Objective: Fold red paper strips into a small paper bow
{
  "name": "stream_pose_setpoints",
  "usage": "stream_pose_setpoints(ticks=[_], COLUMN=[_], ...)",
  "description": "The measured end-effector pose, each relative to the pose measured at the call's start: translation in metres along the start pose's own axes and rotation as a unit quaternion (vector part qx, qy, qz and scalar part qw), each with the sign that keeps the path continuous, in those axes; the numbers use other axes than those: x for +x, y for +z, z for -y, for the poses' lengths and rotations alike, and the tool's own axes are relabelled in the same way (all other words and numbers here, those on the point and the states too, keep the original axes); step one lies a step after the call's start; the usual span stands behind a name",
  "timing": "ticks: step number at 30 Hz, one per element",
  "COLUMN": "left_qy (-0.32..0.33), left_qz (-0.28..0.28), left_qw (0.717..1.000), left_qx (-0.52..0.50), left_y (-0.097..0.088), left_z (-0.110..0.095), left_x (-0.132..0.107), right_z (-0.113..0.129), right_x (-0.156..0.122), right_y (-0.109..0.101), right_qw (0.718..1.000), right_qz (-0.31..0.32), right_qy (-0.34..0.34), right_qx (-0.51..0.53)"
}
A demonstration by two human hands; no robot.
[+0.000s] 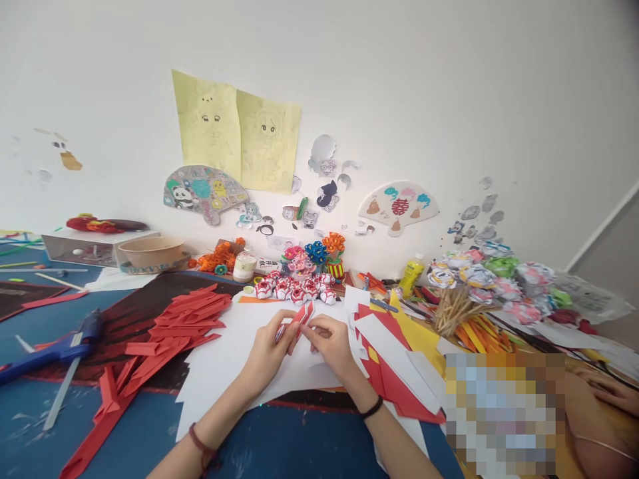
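A folded red-and-white paper strip (305, 313) is held up over the white paper sheets (219, 362). My left hand (273, 342) pinches it from the left side. On the right, my right hand (330, 340) has its thumb and fingers closed at the strip's lower right edge. Just beyond my hands sits a cluster of red-and-white folded paper flowers (297, 287). Left of the sheets lies a heap of folded red paper strips (184, 319). Red paper sheets (387, 376) and white pieces lie to the right.
A blue glue gun (74, 346) rests at left. Behind stand a round bowl (152, 253), a jar (244, 266) and a yellow bottle (412, 276). A bundle of stemmed paper flowers (464, 286) stands at right. Another person's hand (609, 389) is at the far right.
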State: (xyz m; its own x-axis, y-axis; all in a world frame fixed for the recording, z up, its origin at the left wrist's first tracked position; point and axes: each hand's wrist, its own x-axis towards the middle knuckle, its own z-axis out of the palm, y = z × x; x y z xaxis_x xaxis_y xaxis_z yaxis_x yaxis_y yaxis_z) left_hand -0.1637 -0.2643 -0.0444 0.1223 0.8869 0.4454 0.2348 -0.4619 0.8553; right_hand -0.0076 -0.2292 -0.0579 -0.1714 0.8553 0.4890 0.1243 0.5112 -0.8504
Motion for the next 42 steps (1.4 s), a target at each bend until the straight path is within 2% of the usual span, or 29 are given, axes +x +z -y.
stream_pose_setpoints(ticks=[7, 15, 20, 26, 34, 42], left_qy=[-0.024, -0.026, 0.006, 0.076, 0.05, 0.008], left_qz=[-0.018, -0.006, -0.013, -0.074, -0.084, -0.085], left_qw=[1.0, 0.999, 0.999, 0.99, 0.991, 0.993], left_qx=[0.001, -0.02, 0.04, 0.098, 0.091, 0.081], left_y=[-0.0004, -0.0017, -0.004, -0.0074, -0.0082, -0.0057], left_z=[-0.0047, -0.0041, -0.0051, -0.0098, -0.0048, -0.0007], left_x=[0.0005, 0.0017, 0.0028, 0.0052, 0.0048, 0.0054], right_z=[0.0039, 0.0018, 0.0032, 0.0065, 0.0056, 0.0013], right_x=[-0.0022, -0.0008, -0.0001, -0.0006, -0.0021, 0.0007], right_y=[0.0034, 0.0032, 0.002, 0.0033, 0.0042, 0.0028], right_qw=[0.999, 1.0, 1.0, 0.999, 0.999, 0.996], right_qz=[0.029, 0.016, 0.005, 0.036, 0.042, 0.038], right_qy=[-0.01, -0.01, -0.003, -0.001, -0.006, 0.002], right_qx=[-0.007, 0.009, 0.009, 0.015, 0.02, 0.079])
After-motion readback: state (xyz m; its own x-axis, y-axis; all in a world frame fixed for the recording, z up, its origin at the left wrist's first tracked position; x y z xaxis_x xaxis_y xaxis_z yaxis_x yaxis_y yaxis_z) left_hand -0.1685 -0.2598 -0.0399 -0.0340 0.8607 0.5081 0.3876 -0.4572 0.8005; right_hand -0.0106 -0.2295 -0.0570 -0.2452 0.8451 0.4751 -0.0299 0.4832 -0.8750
